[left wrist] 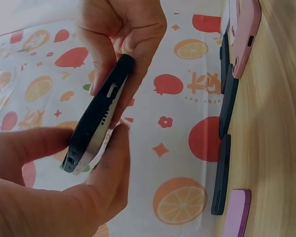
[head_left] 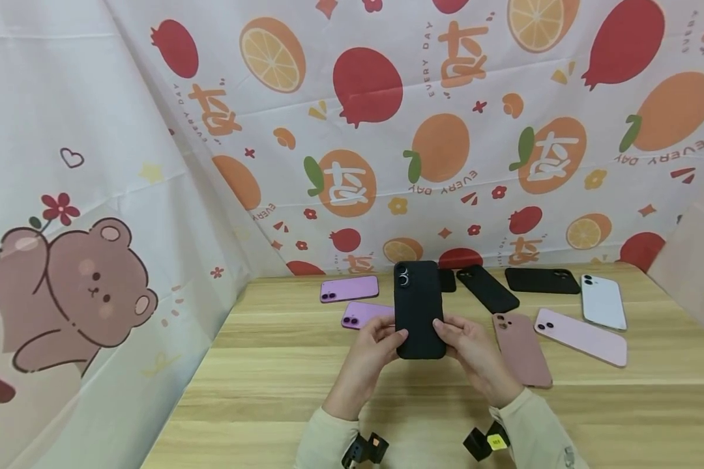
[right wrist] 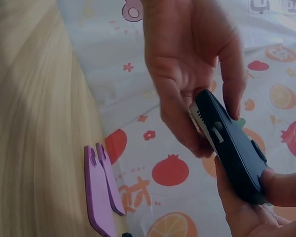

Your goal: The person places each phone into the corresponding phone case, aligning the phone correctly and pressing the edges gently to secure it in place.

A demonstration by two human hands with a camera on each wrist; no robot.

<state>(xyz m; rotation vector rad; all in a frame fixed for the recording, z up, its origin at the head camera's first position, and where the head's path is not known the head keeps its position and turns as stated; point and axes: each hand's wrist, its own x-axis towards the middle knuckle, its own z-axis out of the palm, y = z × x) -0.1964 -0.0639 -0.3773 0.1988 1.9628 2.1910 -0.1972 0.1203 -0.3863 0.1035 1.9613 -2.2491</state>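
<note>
Both hands hold up a phone in a black phone case (head_left: pixel 420 312), its camera corner at the upper left in the head view. My left hand (head_left: pixel 372 355) pinches one long side, thumb on the back and fingers beneath. At the opposite side, my right hand (head_left: pixel 475 355) grips the same way. In the left wrist view, the light edge of the phone (left wrist: pixel 95 144) stands out of the black case (left wrist: pixel 91 116) along its open side. The right wrist view also shows a pale strip of the phone (right wrist: pixel 202 126) beside the case's rim. The screen face is hidden.
Two purple phones (head_left: pixel 349 288) lie behind the left hand. At the back lie several black phone cases (head_left: pixel 488 288). To the right are a dusty pink case (head_left: pixel 522 350), a pale pink phone (head_left: pixel 581 337) and a white phone (head_left: pixel 603 301). A printed curtain (head_left: pixel 305 130) backs the wooden table (head_left: pixel 258 391).
</note>
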